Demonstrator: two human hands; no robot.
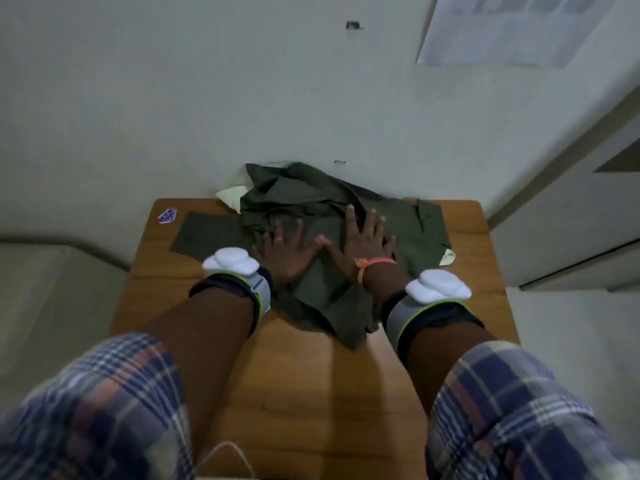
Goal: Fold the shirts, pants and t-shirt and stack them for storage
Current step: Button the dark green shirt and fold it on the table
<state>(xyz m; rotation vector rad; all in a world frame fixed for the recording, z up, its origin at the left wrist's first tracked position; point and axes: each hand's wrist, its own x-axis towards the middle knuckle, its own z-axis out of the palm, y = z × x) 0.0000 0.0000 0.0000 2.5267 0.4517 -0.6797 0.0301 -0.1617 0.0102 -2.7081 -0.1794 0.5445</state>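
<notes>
A dark olive green garment [322, 292] lies crumpled across the far half of a wooden table [311, 375], one flat part reaching left. My left hand [285, 249] presses flat on it with fingers spread. Beside it, my right hand [362, 239] also lies flat on the cloth, fingers spread, thumbs nearly touching. A pale yellow-green cloth [230, 195] peeks out from under the pile at the back, and a bit of the same colour shows at the right edge [447, 257].
A sticker [167, 215] sits on the table's far left corner. The table stands against a pale wall [207, 98]. A paper sheet [512, 26] hangs on the wall at upper right. White furniture edges flank the table on both sides.
</notes>
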